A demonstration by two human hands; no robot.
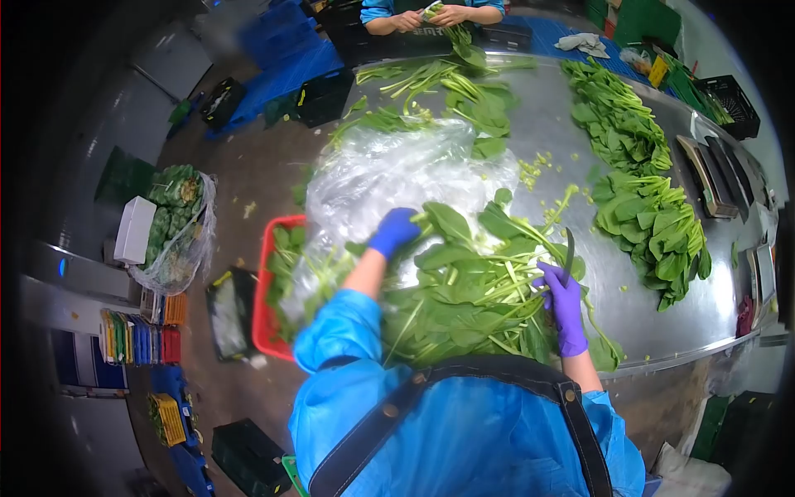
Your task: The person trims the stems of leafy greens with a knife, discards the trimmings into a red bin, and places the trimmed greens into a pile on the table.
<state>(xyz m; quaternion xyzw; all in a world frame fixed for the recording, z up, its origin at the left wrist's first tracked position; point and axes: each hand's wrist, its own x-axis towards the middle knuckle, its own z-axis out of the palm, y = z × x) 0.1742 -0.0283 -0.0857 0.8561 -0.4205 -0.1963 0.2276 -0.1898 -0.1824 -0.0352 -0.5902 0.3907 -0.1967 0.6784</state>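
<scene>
My left hand (393, 234), in a blue glove, is closed around the stem end of a leafy green (447, 225), whose broad leaves spread to the right. My right hand (565, 306), in a purple glove, grips a knife (570, 255) with a dark, narrow blade pointing away from me; its handle is hidden in the fingers. Between and below both hands lies a large loose heap of leafy greens (464, 306), stalks and leaves tangled. Clear plastic sheeting (373, 170) lies crumpled on the metal table (546, 108) just beyond my left hand.
Bunched greens line the table's right side in two piles (621, 116) (650, 228). A red crate (267, 311) with greens stands left of the table. Across it, a person's hands (426, 16) hold greens. Yellow-green trimmings (534, 170) are scattered mid-table. A bagged load of greens (175, 211) stands far left.
</scene>
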